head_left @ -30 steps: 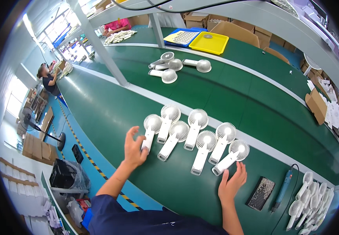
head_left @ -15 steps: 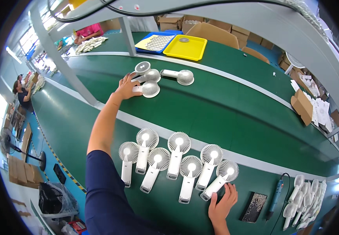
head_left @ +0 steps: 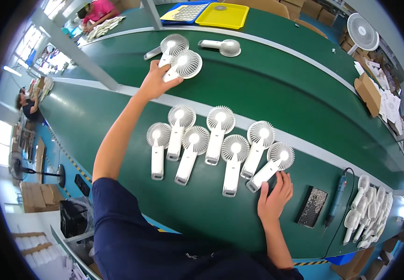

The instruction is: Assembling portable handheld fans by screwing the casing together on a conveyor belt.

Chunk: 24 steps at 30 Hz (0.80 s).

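My left hand (head_left: 156, 83) reaches over the green belt, closed around the handles of two white handheld fans. The nearer held fan (head_left: 186, 64) overlaps the farther held fan (head_left: 174, 44). A third handle (head_left: 153, 53) pokes out behind them, its head hidden. My right hand (head_left: 275, 195) lies on the bench with thumb and fingers apart. Its fingertips are at the handle of the rightmost fan (head_left: 281, 155), perhaps touching it. Several more white fans (head_left: 235, 148) lie in a staggered row, heads away from me. Farther along the belt lies another fan (head_left: 230, 47).
Right of my hand are a black tray of small screws (head_left: 312, 206), a blue electric screwdriver (head_left: 337, 198) with a cord, and a pile of white fans (head_left: 369, 210). A yellow tray (head_left: 223, 16) stands at the back. A grey post (head_left: 87, 65) rises at left; co-workers sit beyond.
My left hand has drawn two fans together and toward me. The view has tilted down, so the bench row appears higher. My right hand stays by the rightmost fan.
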Each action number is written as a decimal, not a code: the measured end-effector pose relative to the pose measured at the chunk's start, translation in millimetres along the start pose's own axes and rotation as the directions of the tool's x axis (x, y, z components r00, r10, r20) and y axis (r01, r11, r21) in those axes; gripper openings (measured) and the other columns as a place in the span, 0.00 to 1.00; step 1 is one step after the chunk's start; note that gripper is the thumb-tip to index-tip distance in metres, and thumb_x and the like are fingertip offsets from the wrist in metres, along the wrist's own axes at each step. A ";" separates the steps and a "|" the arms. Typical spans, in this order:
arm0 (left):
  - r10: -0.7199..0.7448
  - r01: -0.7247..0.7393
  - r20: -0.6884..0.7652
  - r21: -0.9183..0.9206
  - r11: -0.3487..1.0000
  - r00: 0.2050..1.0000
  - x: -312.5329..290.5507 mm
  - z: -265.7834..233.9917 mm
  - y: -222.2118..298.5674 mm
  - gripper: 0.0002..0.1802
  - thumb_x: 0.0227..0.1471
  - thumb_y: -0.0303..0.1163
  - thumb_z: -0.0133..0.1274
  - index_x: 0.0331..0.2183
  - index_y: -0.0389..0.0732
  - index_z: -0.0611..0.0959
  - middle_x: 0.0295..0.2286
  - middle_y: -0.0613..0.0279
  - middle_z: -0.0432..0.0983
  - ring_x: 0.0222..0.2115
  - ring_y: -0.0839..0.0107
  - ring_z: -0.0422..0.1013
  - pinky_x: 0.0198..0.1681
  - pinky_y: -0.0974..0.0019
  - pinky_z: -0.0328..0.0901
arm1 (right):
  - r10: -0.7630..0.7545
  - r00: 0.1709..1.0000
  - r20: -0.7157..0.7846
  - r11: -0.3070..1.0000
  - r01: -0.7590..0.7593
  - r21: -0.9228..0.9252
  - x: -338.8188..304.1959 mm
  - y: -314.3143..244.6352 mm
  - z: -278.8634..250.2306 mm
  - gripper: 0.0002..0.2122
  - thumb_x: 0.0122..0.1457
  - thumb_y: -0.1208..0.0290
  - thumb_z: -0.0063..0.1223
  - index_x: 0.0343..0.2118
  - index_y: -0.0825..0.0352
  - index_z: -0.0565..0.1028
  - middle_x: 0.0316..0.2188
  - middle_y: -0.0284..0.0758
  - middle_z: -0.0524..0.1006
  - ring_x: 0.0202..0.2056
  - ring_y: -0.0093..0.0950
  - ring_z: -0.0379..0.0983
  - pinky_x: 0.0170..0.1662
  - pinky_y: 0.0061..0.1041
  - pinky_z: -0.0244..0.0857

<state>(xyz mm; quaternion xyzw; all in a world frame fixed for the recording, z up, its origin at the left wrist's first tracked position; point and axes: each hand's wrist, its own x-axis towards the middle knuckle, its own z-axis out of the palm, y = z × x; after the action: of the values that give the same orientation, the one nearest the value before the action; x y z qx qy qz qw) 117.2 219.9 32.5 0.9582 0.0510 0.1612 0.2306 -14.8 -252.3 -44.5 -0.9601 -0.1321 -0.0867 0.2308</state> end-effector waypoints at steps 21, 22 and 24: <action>-0.319 0.349 -0.238 0.093 0.933 0.917 -278.7 73.0 169.5 0.44 0.48 0.54 0.62 0.55 0.33 0.66 0.60 0.26 0.44 0.62 0.35 0.42 0.61 0.39 0.41 | -0.037 0.999 -0.034 0.998 0.039 0.057 -7.5 2.9 5.9 0.25 0.65 0.56 0.43 0.58 0.70 0.63 0.59 0.46 0.62 0.64 0.45 0.50 0.67 0.50 0.37; -0.312 0.347 -0.246 0.112 0.931 0.918 -276.4 74.4 172.6 0.46 0.48 0.54 0.62 0.56 0.33 0.65 0.60 0.26 0.43 0.63 0.35 0.41 0.62 0.38 0.40 | -0.051 0.998 -0.028 0.997 0.053 0.053 -3.4 2.5 3.5 0.25 0.65 0.56 0.43 0.58 0.70 0.63 0.59 0.46 0.62 0.64 0.45 0.50 0.67 0.50 0.37; -0.335 0.377 -0.253 0.140 0.916 0.908 -279.4 72.3 177.5 0.47 0.47 0.53 0.63 0.57 0.33 0.63 0.61 0.26 0.42 0.64 0.35 0.38 0.62 0.37 0.37 | -0.048 0.998 -0.028 0.997 0.050 0.059 -6.0 6.0 5.4 0.26 0.64 0.56 0.45 0.58 0.70 0.63 0.59 0.46 0.62 0.64 0.46 0.50 0.66 0.50 0.37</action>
<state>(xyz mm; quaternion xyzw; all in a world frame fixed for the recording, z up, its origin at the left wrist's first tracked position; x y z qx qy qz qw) -118.0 -16.6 -26.7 0.9255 0.2659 0.2179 0.1588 -18.2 -256.2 -53.1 -0.9480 -0.1552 -0.1010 0.2588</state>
